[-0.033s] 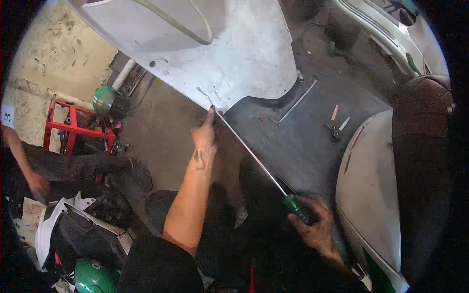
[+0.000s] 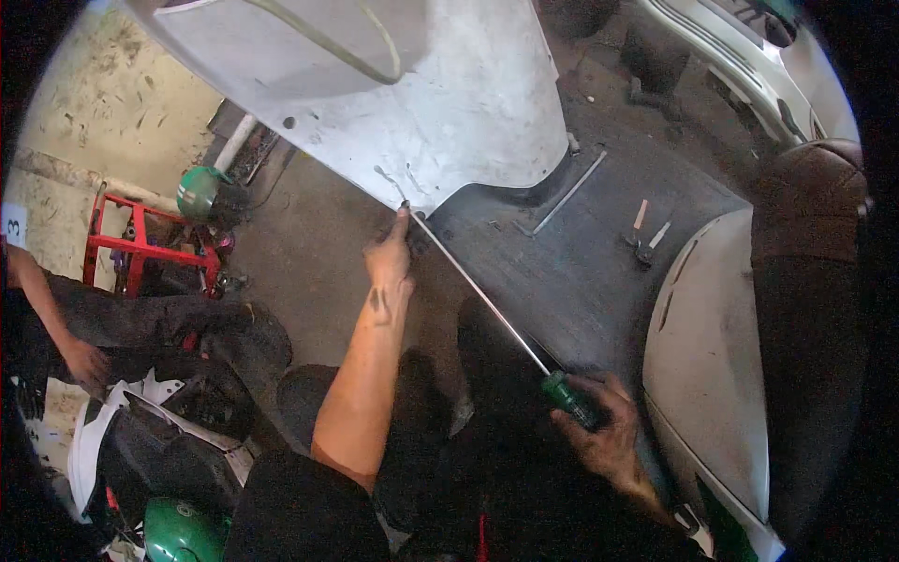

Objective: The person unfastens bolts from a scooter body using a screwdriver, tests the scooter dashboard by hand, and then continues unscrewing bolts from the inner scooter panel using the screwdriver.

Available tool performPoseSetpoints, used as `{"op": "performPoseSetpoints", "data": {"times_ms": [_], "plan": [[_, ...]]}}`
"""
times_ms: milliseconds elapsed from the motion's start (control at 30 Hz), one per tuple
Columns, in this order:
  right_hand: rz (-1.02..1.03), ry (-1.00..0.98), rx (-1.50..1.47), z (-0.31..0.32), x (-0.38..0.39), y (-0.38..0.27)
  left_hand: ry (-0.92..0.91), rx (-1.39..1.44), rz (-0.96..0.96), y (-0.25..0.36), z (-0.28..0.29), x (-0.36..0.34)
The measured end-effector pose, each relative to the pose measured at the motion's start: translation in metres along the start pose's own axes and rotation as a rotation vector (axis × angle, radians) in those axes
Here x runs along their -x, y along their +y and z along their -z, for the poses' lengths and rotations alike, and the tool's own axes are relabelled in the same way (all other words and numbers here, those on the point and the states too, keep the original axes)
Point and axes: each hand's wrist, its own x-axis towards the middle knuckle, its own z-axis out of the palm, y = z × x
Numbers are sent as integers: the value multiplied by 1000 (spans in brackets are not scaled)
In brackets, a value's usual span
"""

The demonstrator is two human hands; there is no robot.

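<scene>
My right hand is wrapped around the green handle of a long screwdriver. The thin metal shaft slants up and left to the lower corner of a large white scooter front panel. At that same corner is my left hand. One of its fingers is stretched to the panel's edge beside the screwdriver's tip, while the other fingers are folded in and partly hidden. Whatever they pinch there is too small to make out. Dark scratches mark the panel just above the fingertip.
A dark footboard mat carries a bent metal rod and small tools. On the right are a white side panel and brown seat. At left, a red metal stand, another person's hand and a green helmet.
The other person's hand at the left has shifted slightly to the right. My own hands and the screwdriver stay almost where they were.
</scene>
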Motion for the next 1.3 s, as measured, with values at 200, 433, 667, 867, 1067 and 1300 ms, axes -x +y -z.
{"op": "performPoseSetpoints", "data": {"times_ms": [200,433,667,867,1067,1300], "plan": [[19,26,-16,-8,0,16,-111,80,6,-5,2,-4],[60,53,-29,-17,2,25,24,-330,-395,-10,-18,22],[50,-15,-87,-25,5,35,82,-541,-601,-11,-32,41],[4,6,-147,-43,10,51,-23,-460,-535,-12,-22,34],[38,10,-212,-52,12,60,10,-724,-709,-11,-15,28],[42,30,-77,-34,9,42,47,-776,-570,-9,-21,40]]}}
